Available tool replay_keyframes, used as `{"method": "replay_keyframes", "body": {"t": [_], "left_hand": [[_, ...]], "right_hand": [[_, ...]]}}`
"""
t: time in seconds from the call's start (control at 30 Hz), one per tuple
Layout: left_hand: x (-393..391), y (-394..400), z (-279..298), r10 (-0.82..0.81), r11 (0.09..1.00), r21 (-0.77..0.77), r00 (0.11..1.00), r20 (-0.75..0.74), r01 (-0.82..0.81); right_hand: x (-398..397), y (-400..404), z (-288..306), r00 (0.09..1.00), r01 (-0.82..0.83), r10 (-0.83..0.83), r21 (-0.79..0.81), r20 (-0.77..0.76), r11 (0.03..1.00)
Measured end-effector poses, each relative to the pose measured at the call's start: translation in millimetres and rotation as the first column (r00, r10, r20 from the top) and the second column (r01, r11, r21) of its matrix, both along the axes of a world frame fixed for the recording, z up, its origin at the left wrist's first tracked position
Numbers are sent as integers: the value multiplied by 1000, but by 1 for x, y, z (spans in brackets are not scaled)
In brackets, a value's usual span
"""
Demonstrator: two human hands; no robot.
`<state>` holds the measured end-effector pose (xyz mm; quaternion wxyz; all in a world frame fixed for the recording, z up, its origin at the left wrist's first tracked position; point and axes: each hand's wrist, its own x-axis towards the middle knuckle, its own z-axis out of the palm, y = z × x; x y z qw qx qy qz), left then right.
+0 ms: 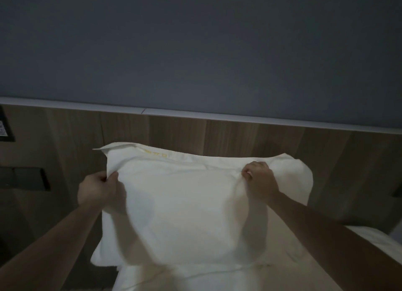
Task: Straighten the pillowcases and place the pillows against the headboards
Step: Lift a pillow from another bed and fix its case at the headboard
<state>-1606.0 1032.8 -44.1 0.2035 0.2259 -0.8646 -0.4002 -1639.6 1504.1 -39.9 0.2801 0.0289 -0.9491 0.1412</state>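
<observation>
1. Now the plump white fabric pillow (187,203) is held upright over the white-sheeted bed (272,277), just in front of the brown wood-panelled headboard (239,136); whether its far side touches the panel cannot be told.
2. At the left, the person's left hand (97,189) has its grip closed on the loose edge of the white pillowcase (121,158), thumb and fingers pinching the cloth near the upper left corner.
3. At the right, the right hand (258,178) has its fingers curled tight into a gather of the same case near the upper right corner, where the flap (298,171) flares out.
4. Creases run between the two grips, so I judge the straightening step is in hand, not the placing.
5. Next, I reckon, comes a pull outward at both corners to draw the top seam flat, then leaning the pillow back against the headboard.
6. Above the headboard runs a pale trim strip (195,114) under a grey-blue wall (195,40).
</observation>
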Motion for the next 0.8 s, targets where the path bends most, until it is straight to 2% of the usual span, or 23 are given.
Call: {"method": "replay_keyframes", "body": {"t": [0.1,0.17,0.23,0.33,0.47,0.57,0.63,0.8], "left_hand": [[-6,-13,-11,-68,997,37,976,208,61],[-2,-13,-11,-131,991,-1,953,274,137],[12,-5,-2,-211,972,-62,955,207,228],[49,-7,2,-379,911,-140,921,92,389],[107,-29,-23,-527,776,-291,829,189,560],[151,-51,-51,-600,722,-319,785,151,614],[181,-87,-81,-638,697,-297,753,159,653],[237,-152,-118,-666,735,-111,743,67,669]], "right_hand": [[5,-5,-2,999,-48,47,-27,-13,998],[12,-10,-7,997,-81,81,-12,-19,997],[25,-25,-14,995,-102,102,-23,-7,994],[65,-64,-32,989,-148,147,-138,-21,979],[129,-128,-72,968,-249,238,-252,-76,935],[170,-175,-100,961,-261,275,-334,-6,906],[190,-218,-116,958,-244,285,-410,39,879],[223,-277,-138,927,-167,327,-583,181,795]]}}
